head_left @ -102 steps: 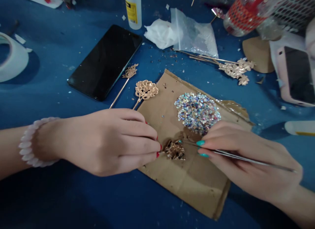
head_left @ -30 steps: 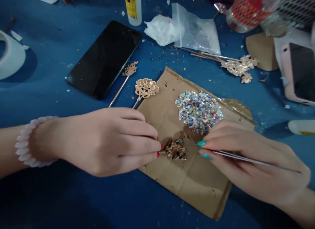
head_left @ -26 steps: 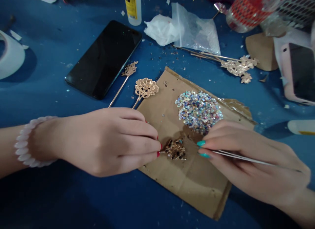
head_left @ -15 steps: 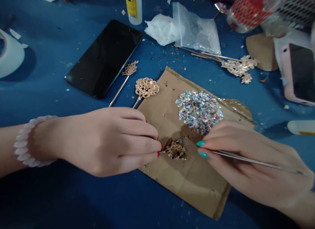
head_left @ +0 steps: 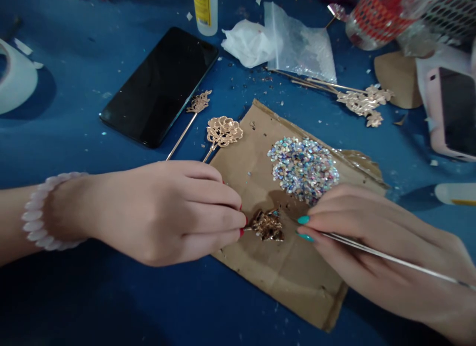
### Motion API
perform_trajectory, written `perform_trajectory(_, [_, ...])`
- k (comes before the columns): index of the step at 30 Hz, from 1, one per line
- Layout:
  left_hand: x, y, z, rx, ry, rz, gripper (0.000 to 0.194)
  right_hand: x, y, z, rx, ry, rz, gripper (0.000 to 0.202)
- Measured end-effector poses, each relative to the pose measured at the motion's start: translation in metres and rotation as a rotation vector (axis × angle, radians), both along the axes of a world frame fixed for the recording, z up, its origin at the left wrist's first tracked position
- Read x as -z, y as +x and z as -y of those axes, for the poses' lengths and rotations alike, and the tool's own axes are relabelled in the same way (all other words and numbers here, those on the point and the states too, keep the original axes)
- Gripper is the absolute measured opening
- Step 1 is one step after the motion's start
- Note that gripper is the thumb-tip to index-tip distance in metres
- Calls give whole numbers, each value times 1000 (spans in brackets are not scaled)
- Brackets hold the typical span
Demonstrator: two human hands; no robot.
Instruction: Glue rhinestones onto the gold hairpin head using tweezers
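l. hand (head_left: 159, 212) is pinching the thin stem of the dark gold flower pc (head_left: 268, 225) btwn its red-nailed fingertips, fingers pressed together. that pc is sitting over the cardboard (head_left: 290, 281), left of its middle; can't tell if it's touching. r. hand (head_left: 386, 247) is pinching metal tweezers (head_left: 390, 259) btwn thumb & index, teal nails facing the cardboard's middle. tweezer tips are blurring out nr the flower pc; can't tell if they're holding a gem.

gem pile (head_left: 303, 167) is lying on the cardboard's upper right part, just beside r. hand. 2 gold flower sticks are lying by the cardboard's upper left edge: the big open one (head_left: 224, 131) is sitting nearest, the small one (head_left: 199, 103) farther left. black phone (head_left: 159, 86) is resting beyond them.

behind the cardboard, tissue (head_left: 248, 43) & clear zip bag (head_left: 301, 48) are touching, w/ yellow-label bottle (head_left: 206, 14) standing to their left. gold stick bundle (head_left: 362, 103) is lying up & right of the cardboard, pink-edged phone (head_left: 455, 110) farther right. tape roll (head_left: 18, 83) is sitting well apart, far left.
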State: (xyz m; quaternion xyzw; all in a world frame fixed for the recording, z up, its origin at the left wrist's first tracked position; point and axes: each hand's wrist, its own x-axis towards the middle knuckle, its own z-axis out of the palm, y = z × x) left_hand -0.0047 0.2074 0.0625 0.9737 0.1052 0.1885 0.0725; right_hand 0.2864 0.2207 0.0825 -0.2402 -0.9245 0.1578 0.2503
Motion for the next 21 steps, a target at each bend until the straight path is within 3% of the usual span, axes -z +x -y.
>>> perform_trajectory(10, [1,0,0,-5,9,-9,48,6,0,5,7,72,-45,11])
perform_trajectory(21, [3,0,1,-17,22,-21,46,-4,0,5,2,55,59,8])
